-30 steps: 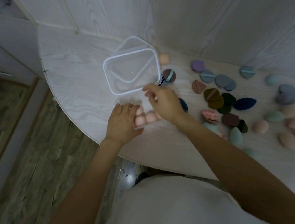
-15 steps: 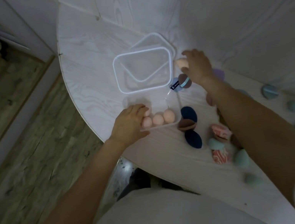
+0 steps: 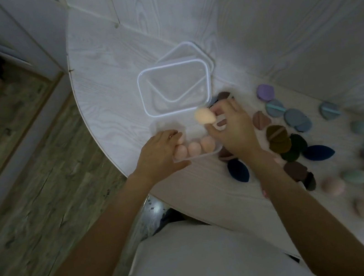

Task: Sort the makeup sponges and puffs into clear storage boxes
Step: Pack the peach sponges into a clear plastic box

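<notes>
Pinching a peach sponge above the clear box, right hand; left hand fingers rest flat on the box.

Peach sponge — navy puff, lilac puff — white wood-grain table
</notes>
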